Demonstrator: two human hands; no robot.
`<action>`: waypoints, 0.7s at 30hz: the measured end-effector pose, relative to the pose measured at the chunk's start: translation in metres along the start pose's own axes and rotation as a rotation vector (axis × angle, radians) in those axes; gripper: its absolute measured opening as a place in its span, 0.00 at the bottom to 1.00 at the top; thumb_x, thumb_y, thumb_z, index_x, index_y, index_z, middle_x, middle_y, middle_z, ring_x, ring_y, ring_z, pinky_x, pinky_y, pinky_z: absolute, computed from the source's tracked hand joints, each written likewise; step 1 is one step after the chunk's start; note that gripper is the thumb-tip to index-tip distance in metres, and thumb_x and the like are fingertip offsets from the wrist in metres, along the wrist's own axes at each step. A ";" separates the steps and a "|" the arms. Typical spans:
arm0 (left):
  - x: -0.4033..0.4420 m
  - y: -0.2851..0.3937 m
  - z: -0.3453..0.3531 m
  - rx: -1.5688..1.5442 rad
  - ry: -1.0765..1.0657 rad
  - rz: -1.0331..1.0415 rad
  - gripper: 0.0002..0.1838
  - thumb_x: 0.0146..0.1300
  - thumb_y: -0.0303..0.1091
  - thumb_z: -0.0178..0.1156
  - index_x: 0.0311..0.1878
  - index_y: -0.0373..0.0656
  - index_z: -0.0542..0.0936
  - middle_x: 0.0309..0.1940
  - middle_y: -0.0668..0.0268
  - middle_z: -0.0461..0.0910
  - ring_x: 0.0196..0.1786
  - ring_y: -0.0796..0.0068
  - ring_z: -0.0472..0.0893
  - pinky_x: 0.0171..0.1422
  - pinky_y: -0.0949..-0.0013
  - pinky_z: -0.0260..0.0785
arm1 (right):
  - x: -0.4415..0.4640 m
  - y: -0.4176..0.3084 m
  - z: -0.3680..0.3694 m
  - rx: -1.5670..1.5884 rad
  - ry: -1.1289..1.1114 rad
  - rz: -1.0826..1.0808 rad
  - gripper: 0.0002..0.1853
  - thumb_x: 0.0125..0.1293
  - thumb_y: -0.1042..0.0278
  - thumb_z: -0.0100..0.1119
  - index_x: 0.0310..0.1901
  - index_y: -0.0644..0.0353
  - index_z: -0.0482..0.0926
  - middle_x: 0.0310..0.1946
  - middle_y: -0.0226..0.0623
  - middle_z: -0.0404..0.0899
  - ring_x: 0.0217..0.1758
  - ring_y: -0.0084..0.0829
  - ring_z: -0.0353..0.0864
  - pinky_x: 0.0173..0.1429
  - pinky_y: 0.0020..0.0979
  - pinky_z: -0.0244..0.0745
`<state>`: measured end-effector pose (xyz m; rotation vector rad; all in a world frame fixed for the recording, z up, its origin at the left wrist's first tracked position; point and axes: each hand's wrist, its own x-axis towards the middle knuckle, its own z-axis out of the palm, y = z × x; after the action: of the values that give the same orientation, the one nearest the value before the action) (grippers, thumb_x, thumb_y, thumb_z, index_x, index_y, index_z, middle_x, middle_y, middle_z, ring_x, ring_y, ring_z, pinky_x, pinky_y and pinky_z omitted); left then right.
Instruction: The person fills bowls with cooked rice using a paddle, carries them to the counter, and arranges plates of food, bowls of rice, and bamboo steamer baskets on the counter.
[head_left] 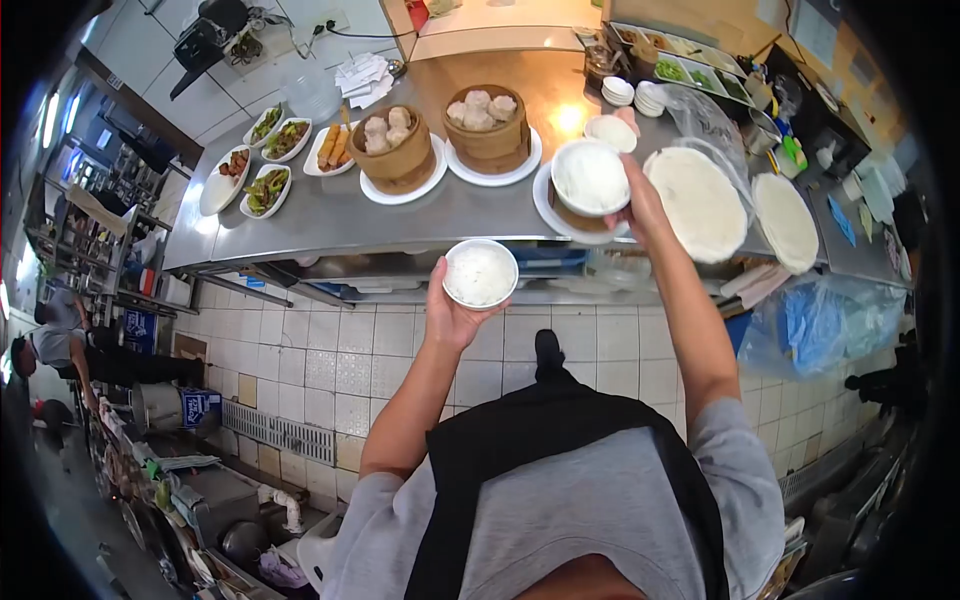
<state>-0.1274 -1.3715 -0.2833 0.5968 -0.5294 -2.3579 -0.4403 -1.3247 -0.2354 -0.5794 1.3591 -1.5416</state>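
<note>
My left hand [452,318] is wrapped round a white bowl of rice [480,273], held in front of the counter's near edge. My right hand [642,205] grips another white bowl of rice [590,178] above the counter. Beneath that second bowl is a white plate [543,205] with something brown on it, mostly hidden. Just behind it shows a third white bowl [611,131], with a pinkish shape at its far side that I cannot make out. To the left, two bamboo steamers of dumplings [395,160] [487,135] stand on white plates.
Small dishes of greens [266,190] and a plate of rolls [334,148] stand at the counter's left. Round white sheets [697,205] lie at the right, beside a plastic bag [705,120]. Topping trays [690,70] line the back. Another person [70,335] is at far left.
</note>
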 end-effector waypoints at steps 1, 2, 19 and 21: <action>0.015 0.003 0.004 0.002 0.001 0.006 0.33 0.64 0.59 0.42 0.62 0.42 0.64 0.58 0.51 0.70 0.56 0.49 0.74 0.47 0.43 0.75 | 0.030 -0.011 0.001 -0.036 0.016 -0.055 0.24 0.67 0.43 0.40 0.46 0.58 0.71 0.20 0.34 0.76 0.11 0.25 0.71 0.12 0.25 0.66; 0.033 0.008 0.010 0.004 -0.003 0.017 0.33 0.64 0.59 0.42 0.62 0.41 0.64 0.56 0.51 0.71 0.54 0.50 0.75 0.45 0.44 0.76 | 0.059 -0.024 0.002 -0.073 0.030 -0.116 0.22 0.68 0.44 0.39 0.44 0.56 0.70 0.18 0.33 0.74 0.09 0.23 0.68 0.11 0.23 0.65; 0.203 0.035 0.016 -0.130 0.073 -0.103 0.32 0.63 0.58 0.39 0.62 0.46 0.66 0.57 0.53 0.71 0.56 0.48 0.74 0.45 0.34 0.72 | 0.340 -0.036 -0.059 -0.399 -0.053 0.140 0.19 0.65 0.53 0.42 0.47 0.57 0.74 0.28 0.35 0.77 0.22 0.26 0.79 0.22 0.23 0.74; 0.226 0.039 0.020 -0.110 0.101 -0.051 0.32 0.64 0.58 0.38 0.63 0.46 0.65 0.56 0.53 0.72 0.55 0.50 0.75 0.45 0.38 0.73 | 0.349 -0.032 -0.068 -0.291 -0.056 0.150 0.19 0.65 0.57 0.47 0.50 0.59 0.76 0.29 0.33 0.77 0.25 0.25 0.78 0.28 0.23 0.74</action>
<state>-0.2750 -1.5460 -0.3102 0.6815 -0.3404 -2.3721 -0.6558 -1.6002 -0.3063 -0.6769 1.5588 -1.2081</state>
